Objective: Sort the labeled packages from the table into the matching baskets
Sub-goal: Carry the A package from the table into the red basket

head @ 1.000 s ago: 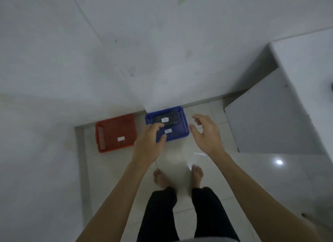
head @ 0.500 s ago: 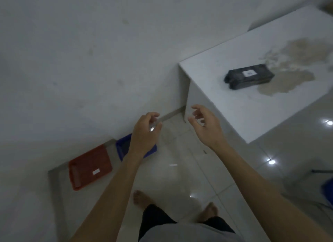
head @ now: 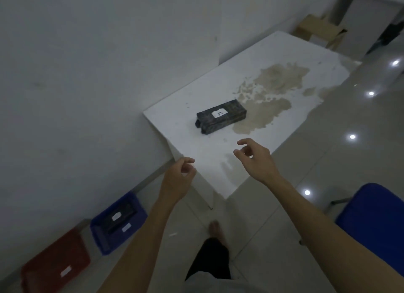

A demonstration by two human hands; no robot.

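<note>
A dark package (head: 221, 116) with a white label lies on the white table (head: 218, 148), beside a brown stain. My right hand (head: 254, 159) hovers over the table's near part, fingers apart, holding nothing. My left hand (head: 178, 178) hangs at the table's near-left corner, fingers loosely curled and empty. On the floor at lower left stands a blue basket (head: 140, 218) holding another dark labeled package (head: 119, 218). A red basket (head: 43, 268) with a white label sits left of it; nothing shows inside it.
A blue chair (head: 371, 225) stands at the right on the glossy tiled floor. A white wall runs along the left. A cardboard box (head: 319, 29) sits beyond the table's far end. My foot (head: 215, 228) is on the floor below the table.
The view has swung from the baskets up to the table. Both empty hands have moved away from the blue basket and now hover by the table's near edge.
</note>
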